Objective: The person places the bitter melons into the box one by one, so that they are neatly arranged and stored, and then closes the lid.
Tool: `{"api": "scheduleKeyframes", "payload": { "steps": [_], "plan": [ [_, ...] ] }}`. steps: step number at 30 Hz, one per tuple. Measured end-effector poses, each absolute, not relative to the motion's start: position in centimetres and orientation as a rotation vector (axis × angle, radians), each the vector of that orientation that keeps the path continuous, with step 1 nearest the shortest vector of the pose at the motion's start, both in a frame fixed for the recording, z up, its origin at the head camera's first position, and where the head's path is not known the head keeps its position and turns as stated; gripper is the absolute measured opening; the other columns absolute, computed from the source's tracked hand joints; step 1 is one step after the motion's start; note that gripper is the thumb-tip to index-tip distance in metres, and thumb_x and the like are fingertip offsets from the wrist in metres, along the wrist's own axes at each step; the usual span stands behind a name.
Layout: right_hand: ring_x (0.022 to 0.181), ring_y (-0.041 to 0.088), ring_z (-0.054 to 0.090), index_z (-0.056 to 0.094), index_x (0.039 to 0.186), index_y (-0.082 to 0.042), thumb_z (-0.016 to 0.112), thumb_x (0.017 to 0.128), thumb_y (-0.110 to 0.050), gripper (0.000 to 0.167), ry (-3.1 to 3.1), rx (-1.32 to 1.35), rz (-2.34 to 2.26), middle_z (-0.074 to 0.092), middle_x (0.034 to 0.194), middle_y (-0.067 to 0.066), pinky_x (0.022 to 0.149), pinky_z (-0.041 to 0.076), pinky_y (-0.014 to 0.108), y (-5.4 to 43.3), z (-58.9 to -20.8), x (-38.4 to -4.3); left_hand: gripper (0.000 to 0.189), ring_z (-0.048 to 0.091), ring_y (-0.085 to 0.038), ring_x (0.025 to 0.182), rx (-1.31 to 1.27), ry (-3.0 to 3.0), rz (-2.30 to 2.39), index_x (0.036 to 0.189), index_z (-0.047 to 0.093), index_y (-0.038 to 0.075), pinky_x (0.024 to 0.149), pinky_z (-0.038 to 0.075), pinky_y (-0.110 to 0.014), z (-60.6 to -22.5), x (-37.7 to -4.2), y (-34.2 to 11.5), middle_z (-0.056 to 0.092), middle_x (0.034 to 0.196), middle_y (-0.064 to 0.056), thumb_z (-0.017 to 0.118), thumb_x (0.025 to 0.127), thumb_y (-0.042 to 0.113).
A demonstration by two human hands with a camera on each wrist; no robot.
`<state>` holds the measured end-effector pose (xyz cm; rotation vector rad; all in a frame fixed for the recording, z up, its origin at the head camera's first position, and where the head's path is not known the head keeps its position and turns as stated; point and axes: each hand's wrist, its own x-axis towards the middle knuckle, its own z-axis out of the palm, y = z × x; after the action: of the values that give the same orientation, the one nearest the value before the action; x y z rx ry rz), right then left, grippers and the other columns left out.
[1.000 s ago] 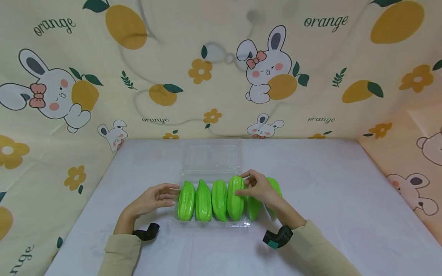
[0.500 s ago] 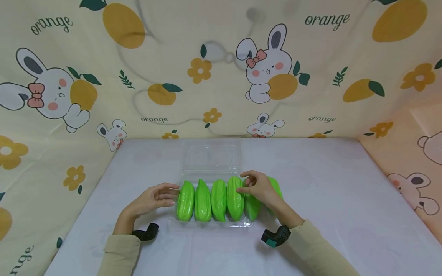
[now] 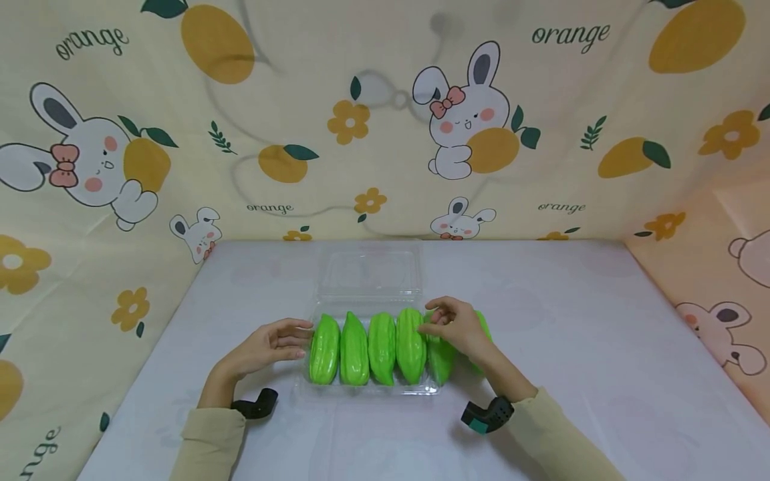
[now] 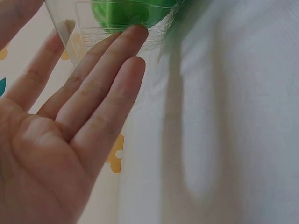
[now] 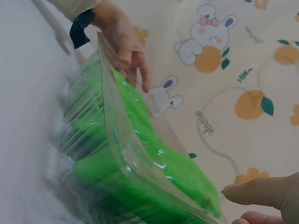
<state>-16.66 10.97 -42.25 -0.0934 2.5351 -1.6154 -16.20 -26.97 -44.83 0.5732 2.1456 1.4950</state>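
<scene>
Several bright green ridged gourds (image 3: 353, 351) stand side by side in an open clear plastic box (image 3: 391, 389). My left hand (image 3: 278, 344) stays at the box's left end. In the left wrist view its fingers (image 4: 105, 81) are straight, fingertips right at the clear wall. Over the box's right end hovers my right hand (image 3: 454, 327), thumb by the fourth gourd (image 3: 412, 347). The right wrist view shows that thumb (image 5: 254, 192) close to the end of a gourd (image 5: 187, 175). Another gourd (image 3: 442, 361) lies partly under this hand.
One more gourd (image 3: 484, 325) lies to the right, mostly hidden behind my right hand. The box's clear lid (image 3: 369, 270) lies flipped back toward the patterned wall cloth (image 3: 385, 133). White cloth (image 3: 571, 334) covers the table.
My right hand has shifted slightly right, its thumb and fingers coming away from the fourth gourd. The left hand stays in place.
</scene>
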Motion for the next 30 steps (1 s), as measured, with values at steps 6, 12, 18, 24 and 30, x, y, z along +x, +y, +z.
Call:
{"api": "scheduleKeyframes", "payload": {
  "steps": [6, 12, 18, 24, 30],
  "plan": [
    [0.069, 0.005, 0.052, 0.06, 0.119, 0.004, 0.074, 0.083, -0.011, 0.041, 2.512, -0.036, -1.637, 0.061, 0.083, 0.001, 0.055, 0.046, 0.017, 12.5, -42.0, -16.2, 0.059, 0.053, -0.044, 0.126, 0.575, 2.149, 1.492, 0.14, 0.04, -0.004, 0.092, 0.054, -0.02, -44.9, -16.3, -26.7, 0.047, 0.141, -0.032, 0.065, 0.092, 0.019],
    [0.07, 0.001, 0.052, 0.058, 0.122, 0.005, 0.071, 0.087, -0.015, 0.043, 2.558, 0.061, -1.622, 0.059, 0.084, -0.003, 0.056, 0.048, 0.019, 14.9, -41.3, -15.6, 0.059, 0.052, -0.046, 0.126, 0.586, 2.143, 1.5, 0.14, 0.04, -0.004, 0.092, 0.054, -0.02, -45.0, -16.3, -26.4, 0.047, 0.142, -0.032, 0.065, 0.092, 0.019],
    [0.069, 0.001, 0.053, 0.055, 0.125, 0.006, 0.068, 0.088, -0.017, 0.046, 2.578, 0.161, -1.571, 0.057, 0.084, -0.007, 0.06, 0.051, 0.02, 17.7, -40.9, -15.1, 0.059, 0.051, -0.047, 0.127, 0.575, 2.142, 1.5, 0.14, 0.04, -0.003, 0.092, 0.054, -0.021, -45.0, -16.4, -26.1, 0.047, 0.142, -0.031, 0.066, 0.092, 0.02],
    [0.067, 0.001, 0.053, 0.053, 0.127, 0.008, 0.068, 0.089, -0.02, 0.049, 2.579, 0.18, -1.51, 0.058, 0.084, -0.007, 0.063, 0.051, 0.022, 19.5, -41.4, -14.6, 0.06, 0.051, -0.047, 0.127, 0.567, 2.141, 1.501, 0.14, 0.04, -0.002, 0.091, 0.054, -0.02, -45.0, -16.3, -25.8, 0.046, 0.142, -0.032, 0.066, 0.091, 0.02],
    [0.065, 0.003, 0.051, 0.051, 0.127, 0.01, 0.07, 0.087, -0.018, 0.052, 2.553, 0.222, -1.491, 0.058, 0.082, -0.005, 0.062, 0.051, 0.02, 20.0, -42.1, -14.4, 0.061, 0.052, -0.047, 0.127, 0.554, 2.145, 1.502, 0.14, 0.04, -0.003, 0.091, 0.054, -0.02, -44.9, -16.2, -25.6, 0.046, 0.142, -0.032, 0.067, 0.091, 0.02]
  ]
}}
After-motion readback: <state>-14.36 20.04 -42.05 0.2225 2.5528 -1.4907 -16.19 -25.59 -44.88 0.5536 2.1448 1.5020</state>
